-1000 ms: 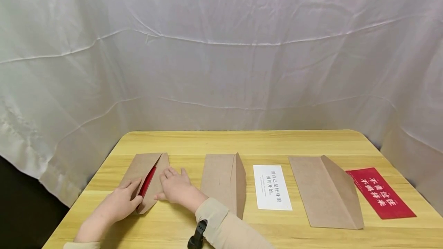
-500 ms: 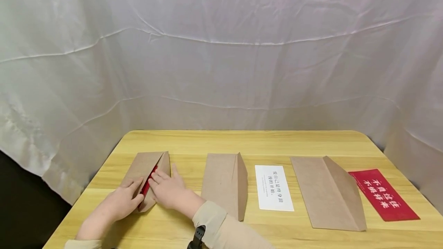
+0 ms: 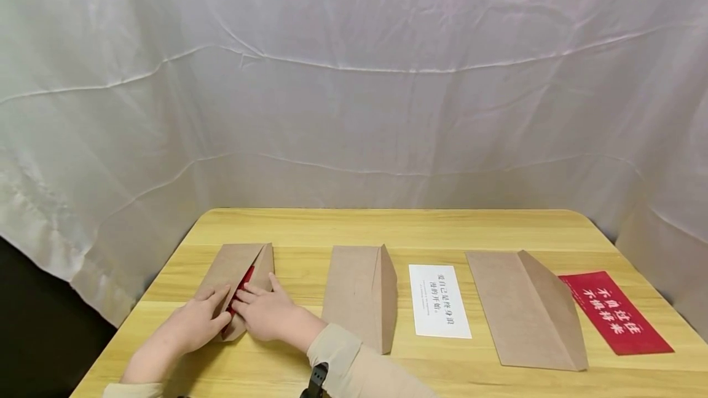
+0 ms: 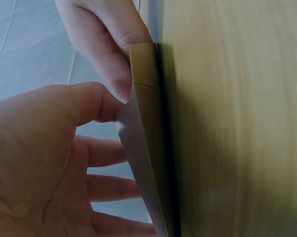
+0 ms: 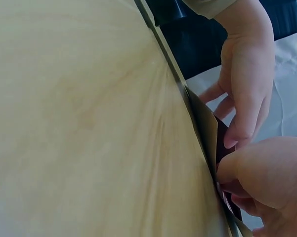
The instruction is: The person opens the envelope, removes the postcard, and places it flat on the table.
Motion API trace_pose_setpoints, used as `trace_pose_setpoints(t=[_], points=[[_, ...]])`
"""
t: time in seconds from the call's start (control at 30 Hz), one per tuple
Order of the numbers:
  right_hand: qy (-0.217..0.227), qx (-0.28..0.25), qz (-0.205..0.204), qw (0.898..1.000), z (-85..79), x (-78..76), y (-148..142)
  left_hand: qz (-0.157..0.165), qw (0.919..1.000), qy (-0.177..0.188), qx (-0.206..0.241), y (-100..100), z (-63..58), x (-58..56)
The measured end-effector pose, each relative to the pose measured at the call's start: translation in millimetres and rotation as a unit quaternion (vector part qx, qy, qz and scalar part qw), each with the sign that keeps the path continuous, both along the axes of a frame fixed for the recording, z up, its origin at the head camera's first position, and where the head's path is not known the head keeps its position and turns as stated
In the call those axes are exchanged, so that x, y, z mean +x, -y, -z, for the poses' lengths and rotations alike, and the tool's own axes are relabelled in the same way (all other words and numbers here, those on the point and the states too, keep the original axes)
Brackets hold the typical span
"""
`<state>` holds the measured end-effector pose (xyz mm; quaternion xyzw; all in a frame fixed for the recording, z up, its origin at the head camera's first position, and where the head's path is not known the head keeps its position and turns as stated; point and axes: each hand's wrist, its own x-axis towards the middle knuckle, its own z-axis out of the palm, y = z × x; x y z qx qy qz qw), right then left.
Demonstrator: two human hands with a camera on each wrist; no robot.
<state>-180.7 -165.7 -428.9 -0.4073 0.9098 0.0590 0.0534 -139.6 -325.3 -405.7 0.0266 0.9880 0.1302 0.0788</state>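
A brown paper envelope (image 3: 235,257) lies at the table's left, its mouth parted and a red card (image 3: 248,276) showing inside. My left hand (image 3: 190,324) holds the front panel, with the fingers over it and the thumb by the mouth. In the left wrist view, that thumb (image 4: 101,101) meets the envelope's edge (image 4: 143,133). My right hand (image 3: 268,312) lies across the mouth, its extended fingers touching the red card; they cover much of it. In the right wrist view, a dark red strip of the card (image 5: 223,136) shows between both hands.
A second brown envelope (image 3: 354,293) lies right of my hands, its flap raised. Farther right are a white printed card (image 3: 431,300), a third brown envelope (image 3: 509,306) and a red card with white writing (image 3: 616,315). A pale curtain (image 3: 354,128) hangs behind the wooden table (image 3: 310,223).
My right hand has moved left from the flap side onto the red card at the envelope's mouth. Less of the card shows now. My left hand stays at the panel.
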Motion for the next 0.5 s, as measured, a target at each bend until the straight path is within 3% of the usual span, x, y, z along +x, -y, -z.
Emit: trace_pose_setpoints(t=[0.5], points=[[-0.007,-0.019,0.017,1.0,1.3,-10.8,-7,-0.005,1.0,-0.001,-0.003,0,1.3,-0.2]])
